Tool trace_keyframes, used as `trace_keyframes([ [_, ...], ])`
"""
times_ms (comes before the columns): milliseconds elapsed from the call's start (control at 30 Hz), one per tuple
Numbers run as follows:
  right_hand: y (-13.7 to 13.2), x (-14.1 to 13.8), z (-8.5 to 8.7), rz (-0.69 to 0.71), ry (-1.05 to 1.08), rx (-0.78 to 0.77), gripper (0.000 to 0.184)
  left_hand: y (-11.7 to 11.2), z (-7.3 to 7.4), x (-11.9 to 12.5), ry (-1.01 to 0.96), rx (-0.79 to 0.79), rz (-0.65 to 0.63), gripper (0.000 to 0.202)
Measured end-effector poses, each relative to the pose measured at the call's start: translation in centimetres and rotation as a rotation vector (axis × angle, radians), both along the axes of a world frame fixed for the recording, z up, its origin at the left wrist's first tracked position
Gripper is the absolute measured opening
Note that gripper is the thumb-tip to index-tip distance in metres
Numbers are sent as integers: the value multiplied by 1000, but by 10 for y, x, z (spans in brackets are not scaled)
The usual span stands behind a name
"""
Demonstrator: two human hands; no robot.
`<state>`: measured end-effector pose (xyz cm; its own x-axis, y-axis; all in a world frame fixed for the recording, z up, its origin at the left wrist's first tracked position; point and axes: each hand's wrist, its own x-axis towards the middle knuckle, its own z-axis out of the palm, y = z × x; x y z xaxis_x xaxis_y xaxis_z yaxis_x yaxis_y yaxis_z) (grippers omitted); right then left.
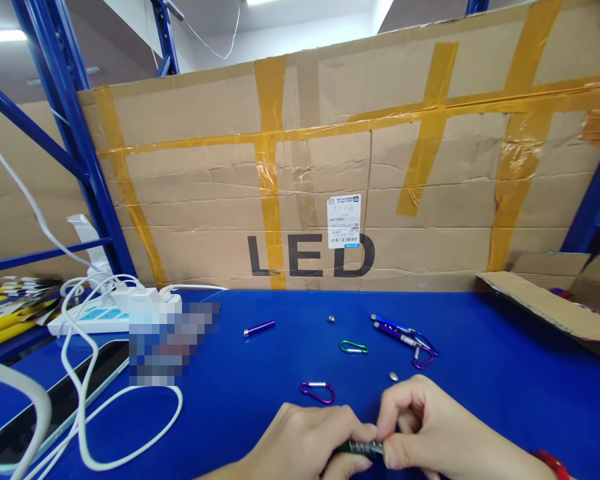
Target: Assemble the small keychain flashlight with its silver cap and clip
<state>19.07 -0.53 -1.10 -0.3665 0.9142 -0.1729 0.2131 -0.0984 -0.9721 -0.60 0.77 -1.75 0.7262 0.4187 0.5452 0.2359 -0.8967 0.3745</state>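
Note:
My left hand is wrapped around a small dark green flashlight with pale print, near the table's front edge. The fingers of my right hand pinch its silvery end; the exact contact is partly hidden. Just beyond my left hand lies a purple carabiner, and a green carabiner rests farther back. Close to my right knuckles is a small silver round piece. Another little metal piece sits toward the back. A purple flashlight tube lies to the left.
Blue and purple flashlights with a carabiner lie at the right back. An open cardboard box stands far right. On the left are a white power strip, looping white cables and a tablet-like device. Taped cardboard walls the blue table's back.

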Motion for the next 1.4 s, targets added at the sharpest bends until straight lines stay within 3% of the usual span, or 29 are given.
trace_keyframes([
  [567, 0, 0, -1, -10, 7, -19, 32, -1, 2, 1, -27, 27, -5, 12],
  [1033, -1, 1, -3, -9, 5, -27, 37, -2, -2, 1, -67, -11, -3, 6],
  [1267, 0, 1, 0, -25, -35, 3, 36, -7, 7, -1, 29, -96, 33, 8],
  [1400, -2, 2, 0, -23, -40, 45, 35, -8, 8, -1, 16, -63, 25, 10],
])
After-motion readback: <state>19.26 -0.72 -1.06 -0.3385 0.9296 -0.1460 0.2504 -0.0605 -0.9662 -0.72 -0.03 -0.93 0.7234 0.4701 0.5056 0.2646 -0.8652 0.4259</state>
